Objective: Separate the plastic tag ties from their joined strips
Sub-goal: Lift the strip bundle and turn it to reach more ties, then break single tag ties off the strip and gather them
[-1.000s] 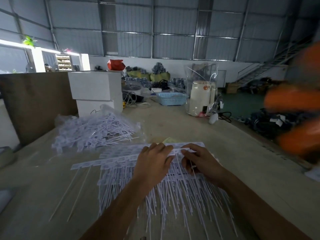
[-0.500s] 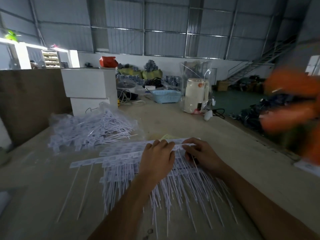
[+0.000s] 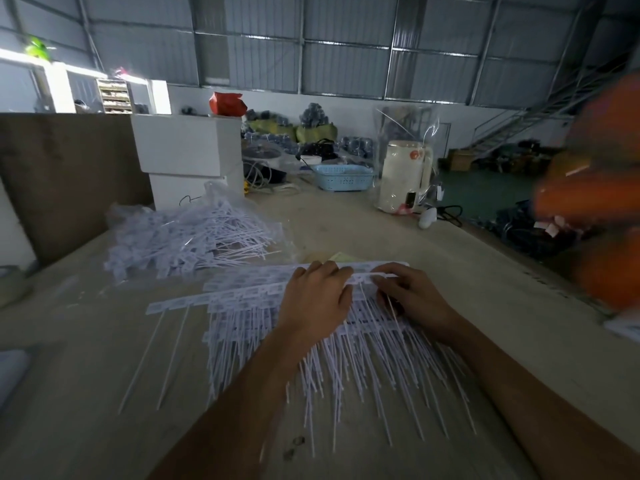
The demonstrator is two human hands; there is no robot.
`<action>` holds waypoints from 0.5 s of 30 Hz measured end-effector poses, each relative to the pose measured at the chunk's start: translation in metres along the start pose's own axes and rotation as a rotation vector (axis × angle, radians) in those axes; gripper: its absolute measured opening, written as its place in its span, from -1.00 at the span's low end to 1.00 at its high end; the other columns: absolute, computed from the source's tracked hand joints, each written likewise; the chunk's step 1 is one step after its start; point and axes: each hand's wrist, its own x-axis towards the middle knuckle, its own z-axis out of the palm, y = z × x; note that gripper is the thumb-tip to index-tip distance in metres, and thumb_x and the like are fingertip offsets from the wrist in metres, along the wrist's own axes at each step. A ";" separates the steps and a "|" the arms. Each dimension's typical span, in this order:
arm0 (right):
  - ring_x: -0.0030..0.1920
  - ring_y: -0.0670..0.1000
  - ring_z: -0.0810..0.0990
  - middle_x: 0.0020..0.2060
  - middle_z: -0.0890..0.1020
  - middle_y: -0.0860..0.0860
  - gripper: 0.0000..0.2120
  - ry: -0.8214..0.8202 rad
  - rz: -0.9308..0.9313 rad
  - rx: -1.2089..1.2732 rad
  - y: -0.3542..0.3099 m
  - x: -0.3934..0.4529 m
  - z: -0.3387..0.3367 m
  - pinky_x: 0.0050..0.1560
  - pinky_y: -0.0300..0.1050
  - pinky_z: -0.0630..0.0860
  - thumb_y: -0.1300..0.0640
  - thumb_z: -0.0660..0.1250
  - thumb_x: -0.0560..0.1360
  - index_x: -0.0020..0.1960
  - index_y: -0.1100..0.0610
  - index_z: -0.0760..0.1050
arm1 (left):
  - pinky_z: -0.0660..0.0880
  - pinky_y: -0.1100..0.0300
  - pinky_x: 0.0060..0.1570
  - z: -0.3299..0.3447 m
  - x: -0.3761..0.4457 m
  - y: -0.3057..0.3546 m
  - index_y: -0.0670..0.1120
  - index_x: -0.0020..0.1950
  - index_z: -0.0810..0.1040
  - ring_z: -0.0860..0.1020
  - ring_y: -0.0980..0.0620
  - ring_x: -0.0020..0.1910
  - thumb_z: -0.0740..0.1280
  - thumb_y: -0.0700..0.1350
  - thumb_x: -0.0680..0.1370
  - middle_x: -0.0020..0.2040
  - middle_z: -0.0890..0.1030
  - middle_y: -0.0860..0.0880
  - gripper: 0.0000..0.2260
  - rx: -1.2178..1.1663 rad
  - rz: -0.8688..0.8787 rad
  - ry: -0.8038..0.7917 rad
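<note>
A stack of joined white tag-tie strips (image 3: 249, 299) lies on the table in front of me, tails pointing toward me. My left hand (image 3: 315, 299) lies palm down on the strips, fingers curled over the head row of the top strip. My right hand (image 3: 412, 299) pinches the head of one tie at the right part of that same strip, right beside my left fingertips. A heap of loose white ties (image 3: 187, 240) sits in a clear plastic bag to the back left. Two single ties (image 3: 162, 351) lie left of the stack.
White boxes (image 3: 187, 157) stand stacked at the back left beside a brown board (image 3: 65, 178). A blue basket (image 3: 343, 176) and a white kettle (image 3: 403, 181) stand further back on the table (image 3: 502, 341). A blurred person in orange (image 3: 599, 209) moves at the right edge.
My hands stay on the top strip, the right fingers shifting slightly along its head row. The orange figure at the right keeps moving. The camera has shifted a little.
</note>
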 end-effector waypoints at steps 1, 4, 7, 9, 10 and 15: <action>-0.43 0.16 0.45 -0.33 0.55 0.41 -0.83 -0.001 -0.003 0.003 0.000 0.000 0.000 -0.44 -0.13 0.41 0.17 0.28 0.64 0.10 0.27 0.55 | 0.49 -0.04 0.07 -0.002 0.000 0.000 -0.03 0.32 0.55 0.56 -0.12 0.14 0.25 0.00 0.61 0.18 0.61 -0.05 -0.69 -0.002 -0.003 0.010; -0.44 0.16 0.47 -0.34 0.56 0.37 -0.84 -0.002 -0.018 0.014 0.000 0.000 -0.001 -0.42 -0.11 0.43 0.18 0.28 0.64 0.09 0.26 0.56 | 0.50 -0.05 0.06 -0.005 0.000 0.002 -0.04 0.31 0.56 0.57 -0.13 0.13 0.26 -0.01 0.60 0.17 0.62 -0.06 -0.69 -0.002 -0.001 0.022; -0.45 0.13 0.49 -0.40 0.58 0.26 -0.85 0.029 -0.009 -0.009 0.002 -0.003 0.000 -0.41 -0.11 0.44 0.18 0.29 0.64 0.07 0.26 0.56 | 0.49 -0.04 0.10 -0.004 -0.002 0.004 -0.03 0.34 0.54 0.55 -0.11 0.18 0.23 0.00 0.62 0.21 0.60 -0.05 -0.68 0.006 0.012 -0.004; -0.46 0.11 0.48 -0.44 0.58 0.16 -0.86 0.034 -0.008 -0.022 0.002 -0.003 0.003 -0.41 -0.09 0.42 0.19 0.29 0.63 0.06 0.27 0.55 | 0.48 -0.04 0.12 -0.004 -0.003 0.003 -0.03 0.34 0.53 0.55 -0.12 0.19 0.23 0.01 0.63 0.23 0.60 -0.05 -0.68 0.018 0.020 -0.012; -0.46 0.11 0.47 -0.44 0.57 0.14 -0.86 0.030 -0.001 -0.022 0.003 -0.004 0.003 -0.41 -0.08 0.42 0.19 0.29 0.63 0.06 0.28 0.55 | 0.49 -0.05 0.10 -0.004 -0.004 0.004 -0.03 0.33 0.55 0.56 -0.13 0.17 0.25 0.00 0.62 0.21 0.60 -0.06 -0.69 0.024 0.023 -0.007; -0.44 0.10 0.48 -0.42 0.59 0.10 -0.81 -0.034 0.020 0.020 -0.002 -0.007 0.003 -0.40 -0.06 0.41 0.15 0.29 0.63 0.02 0.31 0.50 | 0.57 -0.04 -0.12 -0.011 -0.008 0.008 -0.07 0.14 0.64 0.62 -0.13 -0.03 0.38 -0.04 0.53 0.01 0.65 -0.06 -0.78 0.072 0.079 0.092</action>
